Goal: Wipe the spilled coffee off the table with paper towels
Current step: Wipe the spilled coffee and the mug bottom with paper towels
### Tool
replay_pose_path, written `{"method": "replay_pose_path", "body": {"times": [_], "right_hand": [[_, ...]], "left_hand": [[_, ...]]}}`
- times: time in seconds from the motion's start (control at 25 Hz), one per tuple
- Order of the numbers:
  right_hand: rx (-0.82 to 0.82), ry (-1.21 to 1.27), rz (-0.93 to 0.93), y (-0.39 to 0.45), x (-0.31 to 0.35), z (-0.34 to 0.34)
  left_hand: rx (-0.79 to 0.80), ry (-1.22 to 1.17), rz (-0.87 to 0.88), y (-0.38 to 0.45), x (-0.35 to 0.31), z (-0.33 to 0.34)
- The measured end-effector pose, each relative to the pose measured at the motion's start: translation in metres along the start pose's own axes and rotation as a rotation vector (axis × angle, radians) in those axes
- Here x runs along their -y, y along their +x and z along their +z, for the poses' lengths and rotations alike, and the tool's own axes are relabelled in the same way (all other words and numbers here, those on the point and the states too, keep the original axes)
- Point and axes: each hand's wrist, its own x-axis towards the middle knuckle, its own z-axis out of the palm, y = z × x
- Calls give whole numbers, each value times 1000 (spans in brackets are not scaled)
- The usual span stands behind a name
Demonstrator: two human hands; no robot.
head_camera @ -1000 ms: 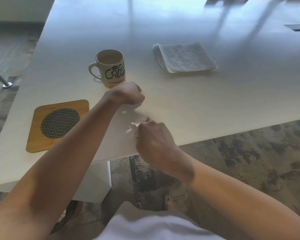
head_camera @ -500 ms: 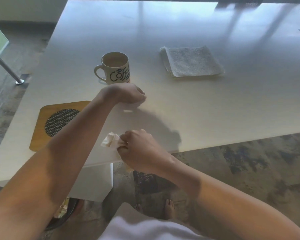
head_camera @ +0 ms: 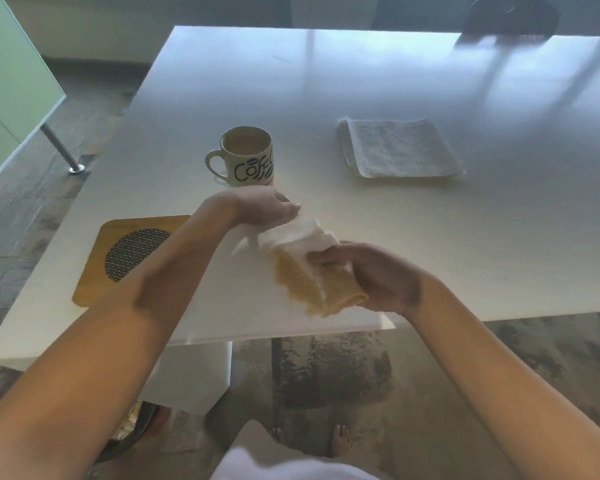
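A paper towel (head_camera: 303, 271), white at its far end and stained yellow-brown with coffee at its near end, hangs just above the white table (head_camera: 395, 81) near the front edge. My right hand (head_camera: 374, 275) grips the stained end, fingers curled round it. My left hand (head_camera: 257, 206) is at the white end in front of the mug and seems to pinch it; its thumb is hidden. No coffee puddle shows on the tabletop around the towel.
A white mug (head_camera: 246, 157) lettered "Coffee" stands just behind my left hand. A stack of clean paper towels (head_camera: 399, 150) lies at the back right. A wooden trivet (head_camera: 129, 258) lies at the left. A bin (head_camera: 132, 427) sits under the table.
My right hand has brought the crumpled towel from the table's front edge up toward my left hand, and the towel is now spread out between both hands, stained side showing.
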Motion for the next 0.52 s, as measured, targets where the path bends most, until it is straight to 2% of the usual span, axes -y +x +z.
{"method": "replay_pose_path", "body": {"times": [0.32, 0.4, 0.48, 0.52], "right_hand": [[-99, -66, -215, -4, 12, -40], [-132, -55, -262, -2, 14, -48], [-170, -29, -312, 0, 17, -54], [-181, -10, -341, 1, 18, -58]], "left_hand": [[-63, -269, -19, -3, -3, 8], [-60, -638, 31, -7, -9, 16], [69, -1090, 106, -12, -15, 20], [148, -1202, 173, -12, -15, 23]]}}
